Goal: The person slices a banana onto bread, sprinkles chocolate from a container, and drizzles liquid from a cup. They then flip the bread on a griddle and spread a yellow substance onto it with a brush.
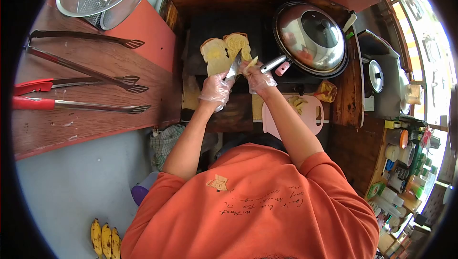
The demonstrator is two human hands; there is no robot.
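Note:
My left hand (pixel 216 90), in a clear plastic glove, is closed round a knife (pixel 234 67) whose blade points up toward the bread. Just to its right, my gloved right hand (pixel 260 80) grips a pale yellow piece of banana (pixel 252 63) beside the blade. Beyond both hands, one bread slice (pixel 213 49) and another slice (pixel 237 43), each with yellow topping, lie side by side on a dark flat surface (pixel 205 26). A pale sheet (pixel 217 66) extends below the left slice. Fingers of both hands are partly hidden.
A lidded pan (pixel 312 37) stands at right, its handle reaching toward my right hand. Banana peels (pixel 298 104) lie on a pink cutting board (pixel 281 118). Several tongs (pixel 90 105) rest on the left wooden counter (pixel 52 135). Strainers (pixel 102 1) sit behind; bananas (pixel 106 240) lie lower left.

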